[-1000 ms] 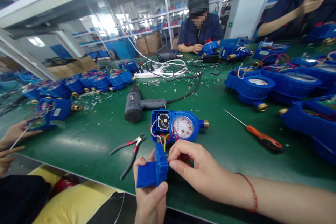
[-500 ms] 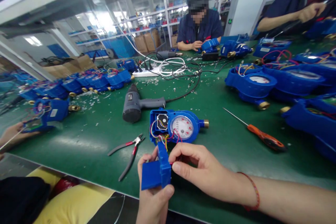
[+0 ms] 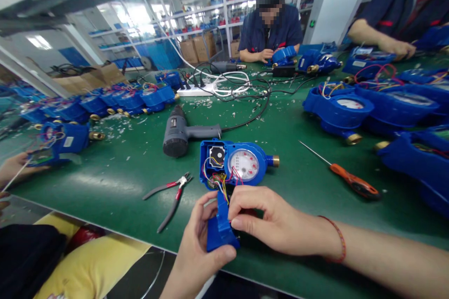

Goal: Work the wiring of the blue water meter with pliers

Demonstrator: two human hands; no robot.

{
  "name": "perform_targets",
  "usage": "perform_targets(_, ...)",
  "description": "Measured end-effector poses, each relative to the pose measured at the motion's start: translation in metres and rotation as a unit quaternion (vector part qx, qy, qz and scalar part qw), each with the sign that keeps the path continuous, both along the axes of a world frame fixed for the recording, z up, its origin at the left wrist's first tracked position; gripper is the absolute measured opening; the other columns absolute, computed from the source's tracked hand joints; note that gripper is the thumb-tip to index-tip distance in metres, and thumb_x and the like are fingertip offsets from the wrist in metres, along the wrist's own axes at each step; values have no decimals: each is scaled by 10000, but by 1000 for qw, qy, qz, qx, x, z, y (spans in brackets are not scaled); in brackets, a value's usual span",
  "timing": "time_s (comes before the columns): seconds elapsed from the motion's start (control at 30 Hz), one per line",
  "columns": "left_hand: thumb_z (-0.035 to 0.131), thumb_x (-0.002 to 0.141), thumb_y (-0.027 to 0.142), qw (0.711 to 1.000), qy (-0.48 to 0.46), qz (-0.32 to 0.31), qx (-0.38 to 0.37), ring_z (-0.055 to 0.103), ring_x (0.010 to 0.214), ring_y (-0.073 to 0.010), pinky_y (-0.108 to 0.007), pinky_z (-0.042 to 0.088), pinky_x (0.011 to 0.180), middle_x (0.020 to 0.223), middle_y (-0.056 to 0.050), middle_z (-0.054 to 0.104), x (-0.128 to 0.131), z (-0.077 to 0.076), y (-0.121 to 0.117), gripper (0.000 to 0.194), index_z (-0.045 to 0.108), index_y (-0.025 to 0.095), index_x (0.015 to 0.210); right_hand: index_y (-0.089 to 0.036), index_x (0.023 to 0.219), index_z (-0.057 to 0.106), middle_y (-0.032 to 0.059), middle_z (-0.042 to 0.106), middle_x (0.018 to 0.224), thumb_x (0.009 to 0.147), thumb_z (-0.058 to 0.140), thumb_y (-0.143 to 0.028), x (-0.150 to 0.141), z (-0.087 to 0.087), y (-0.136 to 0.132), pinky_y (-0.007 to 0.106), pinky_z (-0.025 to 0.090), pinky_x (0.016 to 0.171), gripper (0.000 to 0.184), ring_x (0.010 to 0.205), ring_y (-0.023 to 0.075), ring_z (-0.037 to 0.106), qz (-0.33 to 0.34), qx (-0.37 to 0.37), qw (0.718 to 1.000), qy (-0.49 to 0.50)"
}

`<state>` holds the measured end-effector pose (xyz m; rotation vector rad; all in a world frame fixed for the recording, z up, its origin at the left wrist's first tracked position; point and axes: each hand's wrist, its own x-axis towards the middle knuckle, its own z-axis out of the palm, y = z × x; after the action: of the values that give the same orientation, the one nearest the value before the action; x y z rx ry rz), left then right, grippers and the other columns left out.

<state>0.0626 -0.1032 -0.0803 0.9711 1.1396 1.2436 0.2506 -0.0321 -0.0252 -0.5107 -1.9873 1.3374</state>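
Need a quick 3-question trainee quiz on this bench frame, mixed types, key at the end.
1. True or false: the left hand and right hand both grip the blue cover piece.
2. Which tool lies right of the open water meter? A) pliers B) orange-handled screwdriver C) grey power tool
3. What links the cover piece to the meter?

Key: 1 true; 2 B; 3 coloured wires.

Left hand [image 3: 198, 247], right hand [image 3: 268, 219] pinching, seemingly touching.
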Motion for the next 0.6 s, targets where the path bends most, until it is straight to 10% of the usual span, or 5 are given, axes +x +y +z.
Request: perform_targets(0.6,871,534,155,972,104,205,46,676,1067,-185,-213,544,895,1145,-21,699,30,-5,-10,713,601,256,1186,-143,718,572,19,543,864,886,589,-165,-1,-13,1,246,408,778,171,824,116,524,40,-111,993,28)
